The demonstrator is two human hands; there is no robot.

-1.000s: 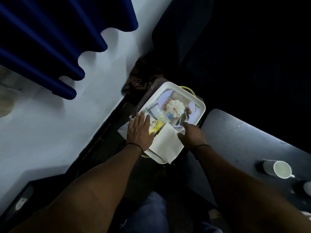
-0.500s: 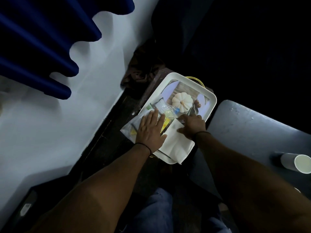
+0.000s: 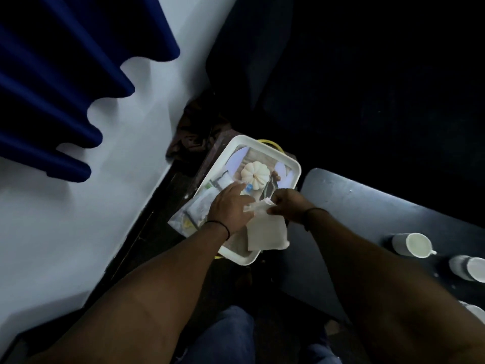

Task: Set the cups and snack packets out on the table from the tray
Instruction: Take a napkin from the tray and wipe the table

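Observation:
A white tray (image 3: 263, 146) with a pumpkin picture on its floor sits on a low stand left of the dark table (image 3: 362, 206). Clear snack packets (image 3: 193, 215) lie at the tray's left edge, partly hanging over it. My left hand (image 3: 231, 210) rests flat on these packets with fingers stretched out. My right hand (image 3: 284, 204) pinches the top edge of a white folded napkin (image 3: 266, 233), which hangs lifted over the tray's near end. Three white cups stand on the table at the right: one (image 3: 417, 244), a second (image 3: 469, 269), and a third (image 3: 476, 312) cut off by the frame.
A white wall with a blue curtain (image 3: 65, 82) runs along the left. A brown cloth heap (image 3: 194, 132) lies behind the tray. A yellow cord (image 3: 273, 143) shows under the tray's far rim. My jeans-clad knees (image 3: 225, 334) are below.
My right hand has closed on the napkin's top edge and raised it off the tray. My left hand slid a little further onto the packets. More cups came into view.

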